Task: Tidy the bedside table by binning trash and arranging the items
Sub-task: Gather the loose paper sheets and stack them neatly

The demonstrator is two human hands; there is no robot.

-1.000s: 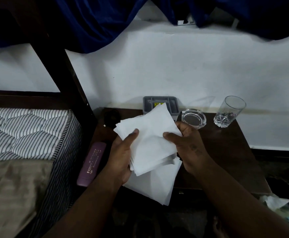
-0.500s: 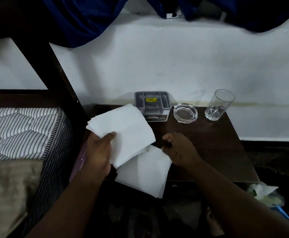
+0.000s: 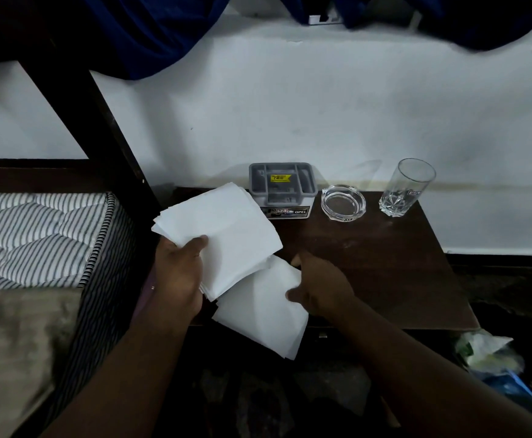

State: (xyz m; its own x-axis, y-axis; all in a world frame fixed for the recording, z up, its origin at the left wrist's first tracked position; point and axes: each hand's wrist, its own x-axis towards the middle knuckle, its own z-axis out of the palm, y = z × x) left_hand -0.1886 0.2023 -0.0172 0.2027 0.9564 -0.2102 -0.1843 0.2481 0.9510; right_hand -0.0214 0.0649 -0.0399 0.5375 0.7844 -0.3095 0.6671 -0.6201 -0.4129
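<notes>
Dark wooden bedside table [image 3: 384, 263] against a white wall [image 3: 321, 105]; all positions below are taken from this table.

Item 1: stack of white paper sheets [image 3: 223, 232], held over the table's front-left part in my left hand [image 3: 179, 276]. Thumb lies on top of the stack, remaining fingers curl beneath, so the stack is pinched between them. Sheet edges are fanned slightly at the near corner.

Item 2: second batch of white sheets [image 3: 258, 314], lower than item 1, overhanging the table's front edge. My right hand [image 3: 321, 289] rests against its right side, thumb on the top face. The other fingers are curled and dim; I cannot tell whether they grip under the paper.

Item 3: grey plastic organiser box [image 3: 282, 188], back edge of the table, centre-left, yellow sticker inside, printed label on its front. Its left corner is hidden behind item 1.

Item 4: clear glass ashtray [image 3: 343, 202], just right of the box, back of the table.

Item 5: clear drinking glass [image 3: 406, 188], upright, back-right corner of the table.

Item 6: striped mattress [image 3: 37, 235], left of the table, beyond a dark bed post [image 3: 100, 121].

Item 7: crumpled white and blue waste [image 3: 492, 358], on the floor off the table's front-right corner.

Item 8: blue fabric [image 3: 147, 26], hanging above, along the wall.
</notes>
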